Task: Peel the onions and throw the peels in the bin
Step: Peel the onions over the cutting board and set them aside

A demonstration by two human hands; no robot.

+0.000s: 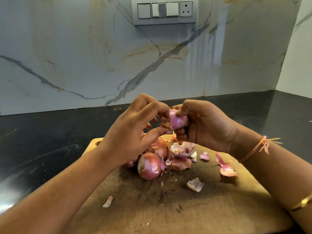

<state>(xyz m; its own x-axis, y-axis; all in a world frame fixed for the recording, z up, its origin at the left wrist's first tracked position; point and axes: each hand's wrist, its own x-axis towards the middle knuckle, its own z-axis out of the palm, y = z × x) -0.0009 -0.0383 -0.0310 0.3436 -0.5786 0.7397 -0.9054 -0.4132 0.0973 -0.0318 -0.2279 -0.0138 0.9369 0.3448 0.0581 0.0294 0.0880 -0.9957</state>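
Now I see my right hand [206, 127] curled round a small, partly peeled pink onion [178, 121]. Just beside it, my left hand [133, 134] pinches its papery brown peel [166, 124]. Reddish unpeeled onions [149, 166] lie beneath both hands on the worn wooden chopping board [168, 208].

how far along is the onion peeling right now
Done: some peeling, since loose peels lie scattered on the cutting board. In hand: the right hand holds an onion while the left hand pinches its skin. Left: the onions on the board look skin-on, and every peel awaits binning; no bin is in view.
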